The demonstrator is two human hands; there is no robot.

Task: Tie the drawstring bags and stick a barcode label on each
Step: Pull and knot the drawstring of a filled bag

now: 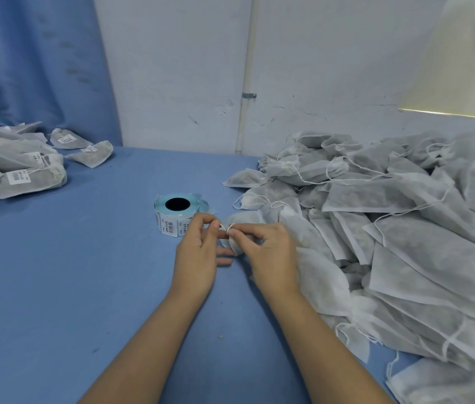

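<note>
left hand, right hand: fingers pinch drawstring; bag long axis left-right, neck pointing left, near label roll.

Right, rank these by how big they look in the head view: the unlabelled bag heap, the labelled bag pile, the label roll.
1. unlabelled bag heap, largest by far.
2. labelled bag pile, though the frame edge cuts it off, so its full extent is unsure.
3. label roll, smallest.

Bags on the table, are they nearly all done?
Not nearly. Done: a small pile of labelled bags sits far left. In hand: the left hand and right hand pinch the drawstring of one bag. Left: the much bigger unlabelled pile on the right, with the label roll waiting.
</note>
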